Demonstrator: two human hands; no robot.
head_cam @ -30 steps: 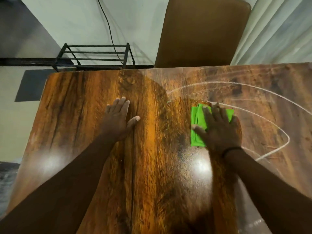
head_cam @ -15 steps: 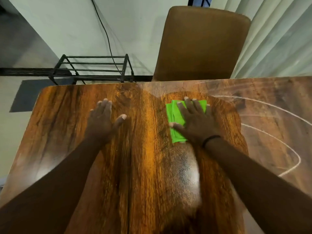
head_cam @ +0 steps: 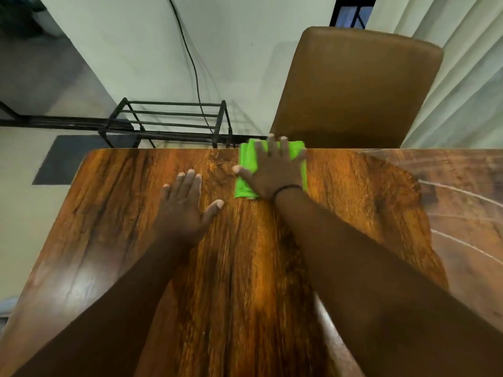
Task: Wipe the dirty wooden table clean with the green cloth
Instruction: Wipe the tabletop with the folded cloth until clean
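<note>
The spread fingers (head_cam: 283, 145) of the right hand (head_cam: 275, 172) lie flat and open on the folded bright green cloth (head_cam: 246, 172), pressing it down without gripping; their tips reach past the far edge of the brown wooden table (head_cam: 122, 213). The left hand (head_cam: 185, 210) rests flat and open on bare wood, empty, near the cloth. White streaks (head_cam: 462, 191) stay on the right part. Behind stands a brown padded chair (head_cam: 353, 91).

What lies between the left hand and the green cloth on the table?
Nothing: the head view shows only bare wooden table between the left hand and green cloth.
</note>
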